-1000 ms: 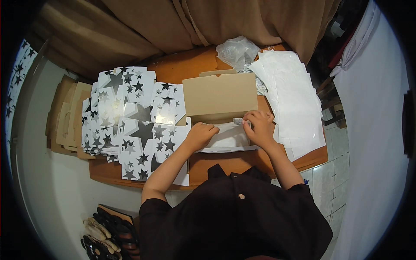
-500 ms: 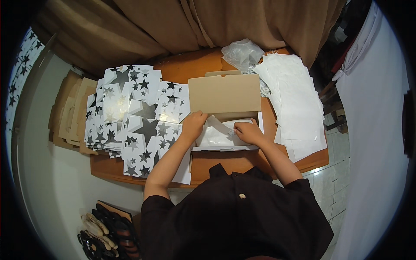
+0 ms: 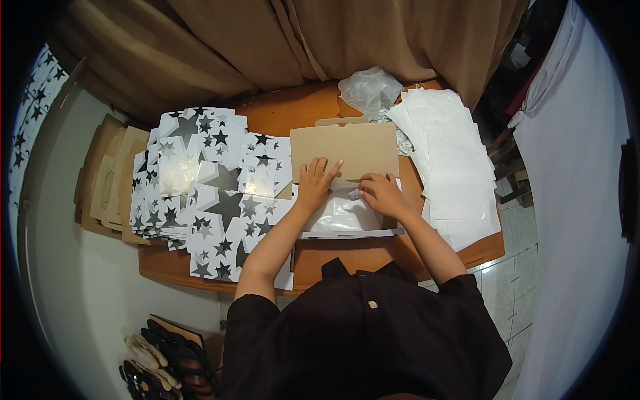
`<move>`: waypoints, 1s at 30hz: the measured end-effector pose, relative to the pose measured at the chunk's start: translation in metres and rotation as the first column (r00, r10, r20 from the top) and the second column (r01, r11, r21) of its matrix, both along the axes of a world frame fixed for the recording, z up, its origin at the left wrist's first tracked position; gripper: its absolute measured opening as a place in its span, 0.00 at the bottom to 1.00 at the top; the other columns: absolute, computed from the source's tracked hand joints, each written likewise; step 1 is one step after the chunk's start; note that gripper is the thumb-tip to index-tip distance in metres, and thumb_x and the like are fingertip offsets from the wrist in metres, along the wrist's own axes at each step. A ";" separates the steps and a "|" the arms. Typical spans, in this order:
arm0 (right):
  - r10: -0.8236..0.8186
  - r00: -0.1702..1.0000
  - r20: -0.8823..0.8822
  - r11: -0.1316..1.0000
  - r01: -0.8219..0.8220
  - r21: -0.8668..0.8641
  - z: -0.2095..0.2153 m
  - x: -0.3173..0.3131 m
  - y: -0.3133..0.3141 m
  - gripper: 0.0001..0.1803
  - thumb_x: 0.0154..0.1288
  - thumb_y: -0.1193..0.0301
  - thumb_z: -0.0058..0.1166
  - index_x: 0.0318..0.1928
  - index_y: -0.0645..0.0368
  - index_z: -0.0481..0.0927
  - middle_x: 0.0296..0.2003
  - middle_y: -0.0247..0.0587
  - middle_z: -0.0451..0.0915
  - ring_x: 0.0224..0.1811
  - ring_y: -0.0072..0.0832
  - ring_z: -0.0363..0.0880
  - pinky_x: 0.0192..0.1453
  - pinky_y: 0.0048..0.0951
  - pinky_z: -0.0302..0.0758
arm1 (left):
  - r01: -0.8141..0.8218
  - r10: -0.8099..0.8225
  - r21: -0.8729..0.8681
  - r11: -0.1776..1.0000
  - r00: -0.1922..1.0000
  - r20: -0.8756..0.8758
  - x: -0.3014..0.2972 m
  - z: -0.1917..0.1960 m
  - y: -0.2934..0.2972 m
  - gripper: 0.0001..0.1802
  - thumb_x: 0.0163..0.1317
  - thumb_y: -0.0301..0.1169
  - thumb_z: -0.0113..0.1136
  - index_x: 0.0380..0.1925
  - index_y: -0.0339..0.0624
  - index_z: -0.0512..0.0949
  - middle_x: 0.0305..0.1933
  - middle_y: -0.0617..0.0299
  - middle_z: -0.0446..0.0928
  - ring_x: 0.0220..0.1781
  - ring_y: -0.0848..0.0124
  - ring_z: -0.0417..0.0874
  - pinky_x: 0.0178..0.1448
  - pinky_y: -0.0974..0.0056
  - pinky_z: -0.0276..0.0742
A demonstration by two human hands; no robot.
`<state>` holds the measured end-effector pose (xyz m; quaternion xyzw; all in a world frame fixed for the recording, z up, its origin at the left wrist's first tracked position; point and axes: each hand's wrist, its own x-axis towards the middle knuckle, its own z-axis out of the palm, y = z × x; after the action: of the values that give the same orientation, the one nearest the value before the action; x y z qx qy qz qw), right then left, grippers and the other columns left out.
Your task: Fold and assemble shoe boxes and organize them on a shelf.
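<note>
A cardboard box (image 3: 347, 235) with white outer walls stands at the table's near middle, its brown lid (image 3: 344, 148) raised at the back. Inside lies a glossy white wrapping (image 3: 343, 217), with a loose, partly see-through flap at its far side; what it covers is hidden. My left hand (image 3: 316, 185) is open, fingers spread against the lower part of the lid, with its palm side near the wrapping. At the box's right side, my right hand (image 3: 381, 193) pinches the edge of the wrapping's flap between thumb and fingers.
Star-patterned flat cartons (image 3: 220, 207) are stacked at the left, with brown cardboard sheets (image 3: 107, 177) beyond them. A pile of white sheets (image 3: 453, 160) lies at the right. A clear plastic bag (image 3: 371, 90) sits behind the box. Sandals (image 3: 167, 357) are at lower left.
My left hand has left the box's left edge, moved right and up, and spread its fingers against the lid. My right hand has shifted slightly, still at the wrapping. The raised flap has moved.
</note>
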<state>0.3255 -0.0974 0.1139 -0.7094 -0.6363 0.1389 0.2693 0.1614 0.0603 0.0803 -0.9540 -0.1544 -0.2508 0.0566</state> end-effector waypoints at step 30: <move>-0.175 0.950 0.259 0.978 0.199 -0.067 -0.032 -0.035 0.005 0.10 0.56 0.64 0.53 0.35 0.54 0.79 0.39 0.42 0.77 0.43 0.40 0.74 0.48 0.46 0.64 | 0.054 -0.162 -0.365 0.929 0.948 -0.274 -0.072 0.034 -0.018 0.13 0.50 0.40 0.60 0.35 0.52 0.83 0.41 0.67 0.78 0.51 0.68 0.74 0.59 0.52 0.57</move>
<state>0.2901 -0.0926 0.0823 -0.7901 -0.5881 0.0510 0.1653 0.0893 0.0427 0.1145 -0.9825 -0.1331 -0.0745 -0.1067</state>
